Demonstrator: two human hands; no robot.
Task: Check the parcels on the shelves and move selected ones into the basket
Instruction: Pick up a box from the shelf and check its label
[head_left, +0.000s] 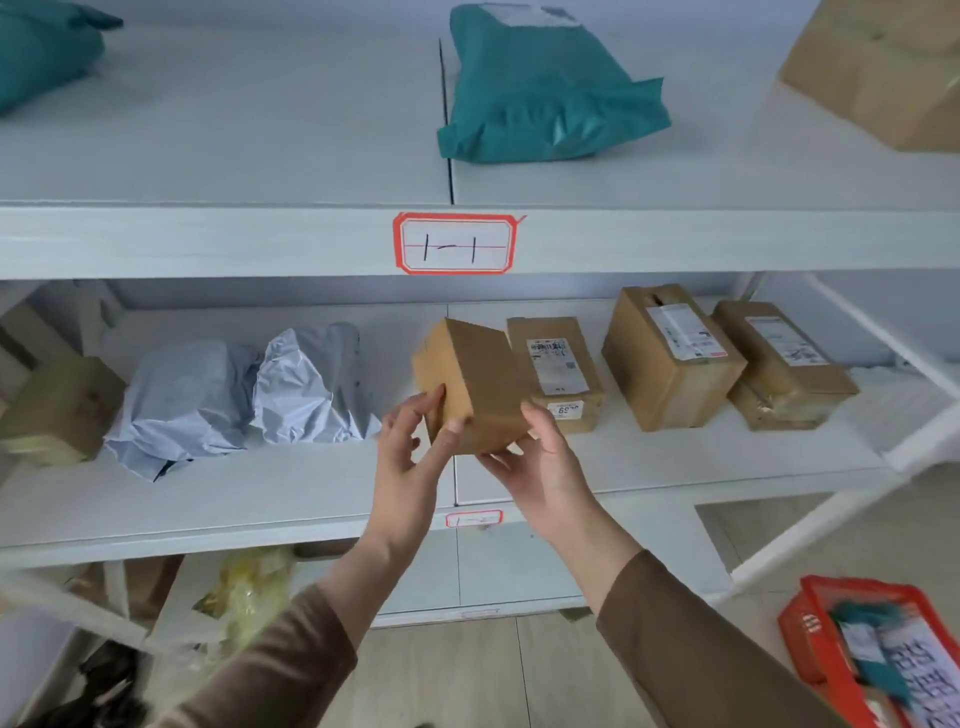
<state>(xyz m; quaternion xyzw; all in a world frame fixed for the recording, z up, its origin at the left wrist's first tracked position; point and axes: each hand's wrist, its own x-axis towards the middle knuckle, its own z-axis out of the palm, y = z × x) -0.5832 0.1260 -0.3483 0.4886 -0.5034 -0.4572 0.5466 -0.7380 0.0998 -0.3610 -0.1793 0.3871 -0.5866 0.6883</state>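
Note:
A small plain cardboard box (472, 379) is tilted in the air in front of the middle shelf (260, 493). My left hand (410, 447) grips its left lower corner, thumb on the front face. My right hand (540, 467) supports it from below on the right. The red basket (810, 634) sits on the floor at the bottom right, with a teal bag and labelled parcels inside. Three labelled cardboard boxes (558, 369) (670, 353) (784, 364) stand on the middle shelf to the right of the held box.
Two grey-blue poly bags (192, 400) (311, 384) and a brown box (62, 405) lie on the middle shelf at left. The top shelf carries teal bags (545, 88) (41, 47) and a cardboard box (883, 67). A label reading 1-1 (456, 243) marks the shelf edge. A yellow bag (249, 587) lies below.

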